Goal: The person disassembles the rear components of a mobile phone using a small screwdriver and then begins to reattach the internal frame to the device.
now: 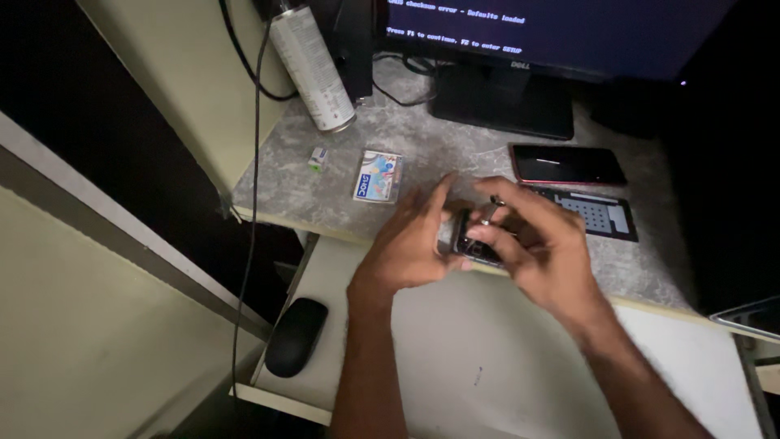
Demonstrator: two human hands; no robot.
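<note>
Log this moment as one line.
left hand: grips small dark device | right hand: pinches metal part on it | nearby: phone

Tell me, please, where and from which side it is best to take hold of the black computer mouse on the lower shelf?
Probably grip the black mouse across its two long sides, coming down from above. It lies flat on the pull-out shelf, domed back up, narrow enough to span. The left hand is nearer, yet both hands, the right hand too, are busy with a small dark device.

A single head-worn view looks steeply down from close above at the grey mottled table (422, 154), facing the dark flat monitor (552, 32) at the far edge.
</note>
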